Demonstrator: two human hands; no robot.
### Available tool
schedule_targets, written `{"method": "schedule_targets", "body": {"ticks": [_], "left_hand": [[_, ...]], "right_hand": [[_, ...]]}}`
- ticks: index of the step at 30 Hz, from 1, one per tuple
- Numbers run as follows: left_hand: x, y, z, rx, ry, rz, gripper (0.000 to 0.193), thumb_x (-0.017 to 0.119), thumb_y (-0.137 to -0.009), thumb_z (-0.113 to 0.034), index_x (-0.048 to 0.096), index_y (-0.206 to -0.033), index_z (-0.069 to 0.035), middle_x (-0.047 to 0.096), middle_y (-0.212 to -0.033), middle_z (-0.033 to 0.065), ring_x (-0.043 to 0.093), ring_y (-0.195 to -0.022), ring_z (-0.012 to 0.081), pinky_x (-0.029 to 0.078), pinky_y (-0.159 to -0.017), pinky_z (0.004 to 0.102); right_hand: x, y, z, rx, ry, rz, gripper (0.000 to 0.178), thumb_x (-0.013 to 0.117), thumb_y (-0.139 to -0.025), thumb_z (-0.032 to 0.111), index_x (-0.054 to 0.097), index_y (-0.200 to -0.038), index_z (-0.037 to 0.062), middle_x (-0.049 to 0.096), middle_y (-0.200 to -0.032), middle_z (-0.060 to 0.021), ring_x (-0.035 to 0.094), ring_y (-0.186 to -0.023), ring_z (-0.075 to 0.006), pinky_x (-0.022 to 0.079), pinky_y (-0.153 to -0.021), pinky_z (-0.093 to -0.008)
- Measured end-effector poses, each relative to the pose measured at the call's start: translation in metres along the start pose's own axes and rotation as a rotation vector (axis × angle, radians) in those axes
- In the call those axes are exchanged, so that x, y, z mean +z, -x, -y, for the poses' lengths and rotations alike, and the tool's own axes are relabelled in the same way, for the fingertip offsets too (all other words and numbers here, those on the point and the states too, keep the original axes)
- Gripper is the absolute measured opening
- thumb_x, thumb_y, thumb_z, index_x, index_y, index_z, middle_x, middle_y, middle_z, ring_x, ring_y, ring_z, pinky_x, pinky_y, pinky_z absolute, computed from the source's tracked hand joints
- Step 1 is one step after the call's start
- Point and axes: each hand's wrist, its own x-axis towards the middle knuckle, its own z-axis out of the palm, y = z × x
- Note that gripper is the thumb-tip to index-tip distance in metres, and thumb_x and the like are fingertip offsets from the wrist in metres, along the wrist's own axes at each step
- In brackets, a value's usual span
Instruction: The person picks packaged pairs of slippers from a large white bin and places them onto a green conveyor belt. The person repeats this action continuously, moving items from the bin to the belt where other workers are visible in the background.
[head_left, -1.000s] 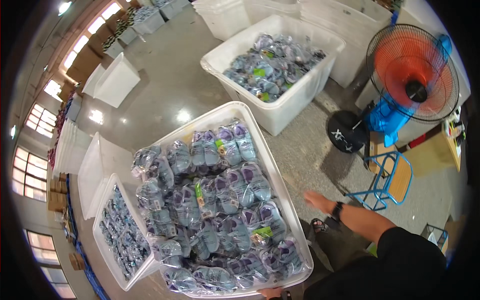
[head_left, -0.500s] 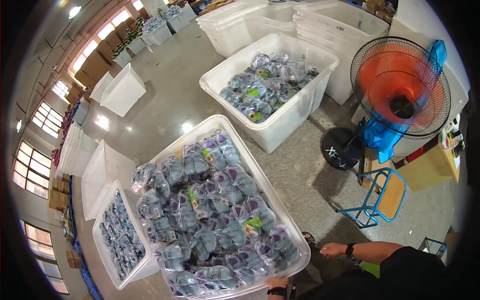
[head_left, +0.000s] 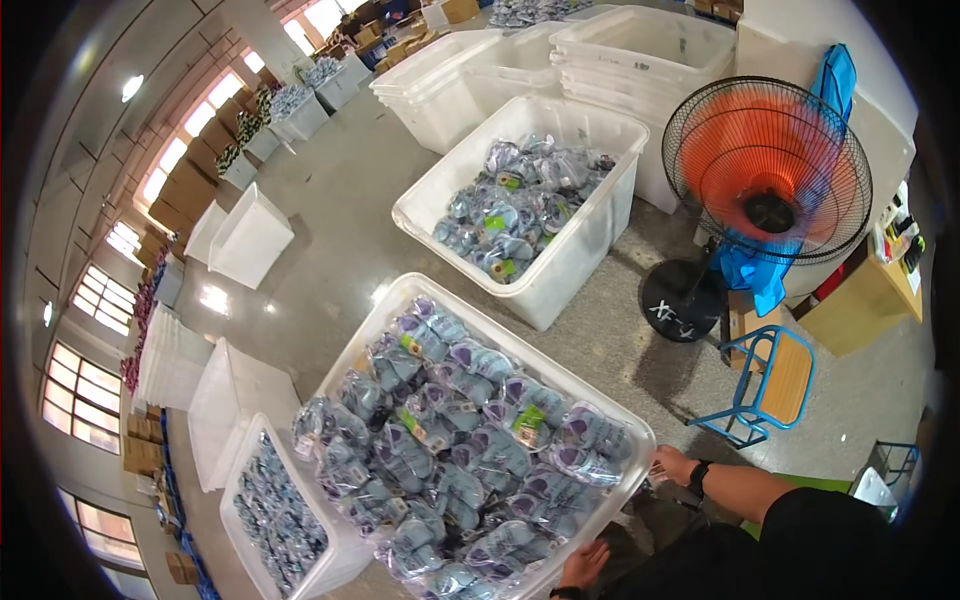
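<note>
A large white plastic bin (head_left: 352, 352) stands in front of me, filled with pairs of grey-blue shoes (head_left: 462, 492) with purple linings in clear plastic bags. Some bags show green tags. My right hand (head_left: 676, 466) reaches in from the right, its fingers bent at the outside of the bin's right corner rim. Just outside the near edge is my left hand (head_left: 587, 563), back up, with fingers stretched toward the rim. Whether its fingertips touch the plastic, I cannot tell. Both wrists wear dark bands.
Another white bin (head_left: 590, 290) of bagged shoes stands beyond. A smaller filled bin (head_left: 235, 500) sits at left. To the right are a black-and-orange floor fan (head_left: 768, 170) and a blue-framed stool (head_left: 785, 380). Stacked white bins (head_left: 650, 50) stand behind.
My right hand has come up to the bin's corner. My left hand has shifted right along the near edge. In view, the bin sits lower and farther right, with the surroundings shifted too.
</note>
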Motion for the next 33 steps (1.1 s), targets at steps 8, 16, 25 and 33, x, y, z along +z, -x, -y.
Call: {"method": "schedule_targets", "body": {"ticks": [8, 16, 25, 33], "left_hand": [[-0.153, 0.044, -0.040, 0.354, -0.532, -0.485, 0.031, 0.048, -0.102, -0.022, 0.066, -0.102, 0.003, 0.069, -0.097, 0.0147, 0.063, -0.090, 0.0324, 0.055, -0.087, 0.0380], [-0.131, 0.033, -0.228, 0.262, -0.320, -0.444, 0.032, 0.046, -0.102, -0.023, 0.066, -0.103, 0.002, 0.069, -0.097, 0.0147, 0.063, -0.089, 0.0319, 0.055, -0.083, 0.0387], [-0.164, 0.012, -0.268, 0.188, -0.212, -0.453, 0.033, 0.045, -0.102, -0.024, 0.067, -0.105, 0.000, 0.069, -0.097, 0.0148, 0.064, -0.088, 0.0313, 0.054, -0.080, 0.0395], [-0.165, 0.000, -0.188, 0.202, -0.204, -0.471, 0.034, 0.044, -0.103, -0.025, 0.067, -0.107, -0.001, 0.069, -0.097, 0.0148, 0.064, -0.087, 0.0308, 0.054, -0.076, 0.0402]], "right_hand": [[0.032, -0.057, 0.006, -0.033, -0.217, -0.347, 0.047, 0.050, -0.100, 0.050, 0.063, -0.114, 0.0077, 0.064, -0.105, -0.0103, 0.064, -0.089, -0.0267, 0.054, -0.072, -0.0459], [0.026, -0.082, 0.002, -0.074, -0.218, -0.373, 0.070, 0.052, -0.097, 0.063, 0.055, -0.137, 0.0060, 0.063, -0.131, -0.0143, 0.060, -0.119, -0.0360, 0.048, -0.101, -0.0552], [0.039, -0.106, 0.069, -0.036, -0.139, -0.496, 0.077, 0.049, -0.097, 0.066, 0.046, -0.148, 0.0071, 0.056, -0.143, -0.0150, 0.053, -0.130, -0.0380, 0.043, -0.106, -0.0576], [0.049, -0.095, 0.096, -0.134, -0.083, -0.709, 0.102, 0.067, -0.083, 0.072, 0.049, -0.140, -0.0104, 0.053, -0.142, -0.0217, 0.055, -0.126, -0.0364, 0.047, -0.104, -0.0462]]}}
